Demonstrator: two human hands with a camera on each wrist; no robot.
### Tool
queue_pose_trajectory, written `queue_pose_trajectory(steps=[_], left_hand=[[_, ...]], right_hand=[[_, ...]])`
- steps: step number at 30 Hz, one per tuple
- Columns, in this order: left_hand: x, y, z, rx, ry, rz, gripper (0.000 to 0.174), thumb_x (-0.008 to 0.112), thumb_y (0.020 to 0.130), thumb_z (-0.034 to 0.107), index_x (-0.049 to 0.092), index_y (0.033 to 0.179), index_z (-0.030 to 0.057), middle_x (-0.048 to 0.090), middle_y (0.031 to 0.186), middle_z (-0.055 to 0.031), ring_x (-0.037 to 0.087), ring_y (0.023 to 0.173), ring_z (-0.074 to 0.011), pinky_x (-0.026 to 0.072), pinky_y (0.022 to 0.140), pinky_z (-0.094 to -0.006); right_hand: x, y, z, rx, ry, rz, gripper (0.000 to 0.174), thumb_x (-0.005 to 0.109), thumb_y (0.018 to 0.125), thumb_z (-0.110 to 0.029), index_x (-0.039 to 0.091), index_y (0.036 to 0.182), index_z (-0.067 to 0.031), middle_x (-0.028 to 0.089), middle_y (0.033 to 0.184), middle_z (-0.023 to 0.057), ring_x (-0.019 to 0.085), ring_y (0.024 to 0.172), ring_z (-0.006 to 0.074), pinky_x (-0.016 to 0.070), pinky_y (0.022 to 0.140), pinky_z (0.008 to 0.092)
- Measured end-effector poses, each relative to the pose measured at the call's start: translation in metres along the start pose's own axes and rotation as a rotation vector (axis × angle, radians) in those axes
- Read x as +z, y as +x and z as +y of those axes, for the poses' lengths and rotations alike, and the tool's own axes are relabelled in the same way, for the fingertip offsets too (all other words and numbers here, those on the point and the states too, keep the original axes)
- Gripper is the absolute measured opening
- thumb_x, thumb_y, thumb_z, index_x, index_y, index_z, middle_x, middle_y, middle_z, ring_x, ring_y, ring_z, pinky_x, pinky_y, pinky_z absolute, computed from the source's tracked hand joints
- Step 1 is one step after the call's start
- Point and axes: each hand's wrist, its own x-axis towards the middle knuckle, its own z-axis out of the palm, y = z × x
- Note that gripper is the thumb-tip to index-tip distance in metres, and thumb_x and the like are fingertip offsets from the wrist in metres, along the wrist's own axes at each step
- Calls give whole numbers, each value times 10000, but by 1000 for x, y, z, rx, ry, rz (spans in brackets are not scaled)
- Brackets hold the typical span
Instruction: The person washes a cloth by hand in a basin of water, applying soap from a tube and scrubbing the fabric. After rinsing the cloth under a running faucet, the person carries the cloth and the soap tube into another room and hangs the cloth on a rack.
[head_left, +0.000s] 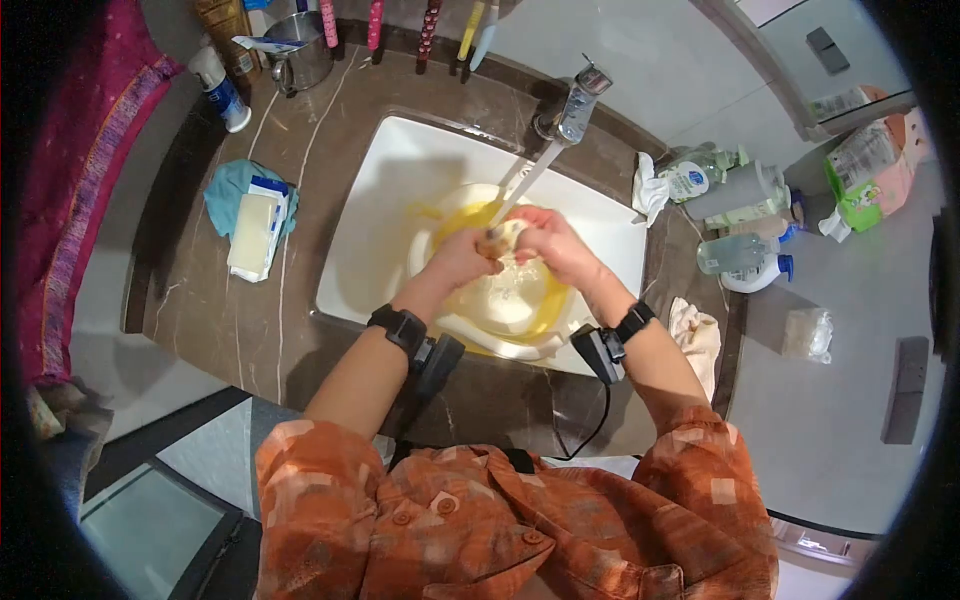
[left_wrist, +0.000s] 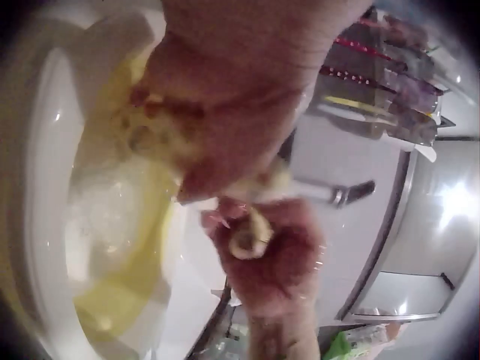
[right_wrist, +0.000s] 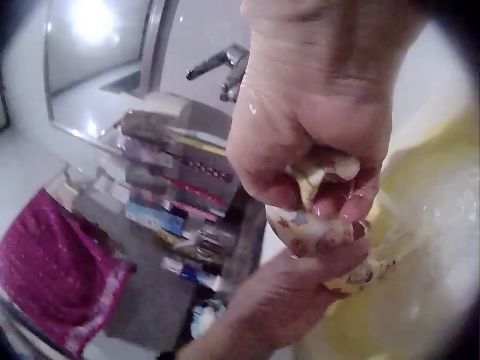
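Note:
Both hands grip a small wet patterned cloth [head_left: 507,237] beneath the running tap [head_left: 575,115]. The left hand [head_left: 463,262] pinches its left part; the right hand [head_left: 560,247] has curled fingers around the other part. In the right wrist view, the cloth [right_wrist: 304,229] is pale with small coloured prints, bunched in the right hand [right_wrist: 315,127] and stretching to the left hand [right_wrist: 277,300]. In the left wrist view a pale fold of cloth [left_wrist: 251,236] shows in the right hand [left_wrist: 281,259]. Below them, a round basin [head_left: 462,325] with yellowish water stands in the white sink [head_left: 350,240].
On the counter's left lie a soap bar [head_left: 253,230] and a teal cloth [head_left: 228,190]. Bottles [head_left: 730,253] and crumpled tissue [head_left: 650,190] stand at the right, with a beige cloth [head_left: 695,340] nearer. A metal cup [head_left: 300,65] and toothpaste tube [head_left: 222,95] are back left.

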Motion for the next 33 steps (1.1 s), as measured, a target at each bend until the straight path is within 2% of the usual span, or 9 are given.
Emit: queue_pose_trajectory(steps=[5, 10, 15, 18, 20, 25, 30, 31, 33], left_hand=[[-8, -13, 15, -116, -285, 113, 404, 714, 680, 173, 566, 1030, 32, 625, 869, -53, 586, 730, -155, 470, 627, -286], [-10, -27, 32, -123, -866, 103, 296, 673, 728, 156, 564, 965, 17, 611, 840, -72, 587, 687, -167, 481, 516, -282], [14, -16, 29, -111, -955, 463, 205, 609, 787, 141, 545, 925, 3, 579, 836, -80, 581, 703, -166, 497, 538, -293], [12, -8, 14, -34, -1014, 418, 171, 539, 827, 158, 544, 917, 13, 571, 802, -65, 575, 710, -169, 505, 610, -317], [13, -7, 8, -79, -1117, 376, 169, 510, 840, 171, 545, 915, 23, 569, 801, -62, 573, 714, -171, 499, 633, -320], [26, -21, 1, -153, -1448, 247, 218, 471, 868, 253, 546, 946, 63, 578, 857, -64, 580, 764, -183, 501, 630, -318], [35, -16, 19, -293, -976, 422, 166, 451, 840, 210, 536, 800, 73, 545, 728, -52, 545, 654, -166, 456, 493, -319], [32, -19, 25, -323, -945, 431, 174, 459, 838, 222, 535, 794, 71, 530, 709, -44, 524, 633, -157, 432, 467, -316], [28, -24, 26, -356, -922, 445, 183, 467, 836, 233, 533, 787, 70, 515, 691, -37, 503, 613, -149, 407, 441, -312]], right_hand=[[-29, -23, -6, 67, 211, 116, 135, 542, 731, -97, 519, 856, -49, 480, 684, -11, 438, 555, 76, 312, 399, 184], [-22, -24, 27, 264, 24, 122, 221, 583, 733, -147, 534, 910, -24, 528, 785, 19, 487, 645, 87, 386, 478, 217], [-8, 0, 38, 58, 138, 257, 343, 564, 726, -83, 493, 1035, 49, 560, 891, 100, 566, 759, 158, 493, 621, 283], [7, 10, 41, 82, -20, 332, 412, 574, 732, -82, 450, 1106, 38, 569, 914, 141, 589, 763, 195, 498, 605, 300], [33, 14, 54, -351, -397, 355, 342, 575, 748, -121, 499, 1062, -11, 588, 832, 176, 605, 716, 238, 491, 559, 351], [74, -3, 21, -365, -737, 352, 183, 535, 801, -187, 550, 862, -16, 590, 735, 172, 599, 653, 278, 478, 559, 345], [30, 31, 51, -491, -1192, 382, 314, 477, 834, -299, 544, 733, -9, 569, 646, 211, 566, 631, 384, 464, 585, 409], [35, 30, 52, -216, -920, 476, 311, 477, 834, -292, 549, 744, -3, 576, 664, 213, 577, 643, 367, 468, 585, 400], [51, 17, 47, -237, -853, 454, 317, 475, 835, -294, 554, 750, 1, 575, 659, 213, 585, 642, 351, 469, 586, 391]])
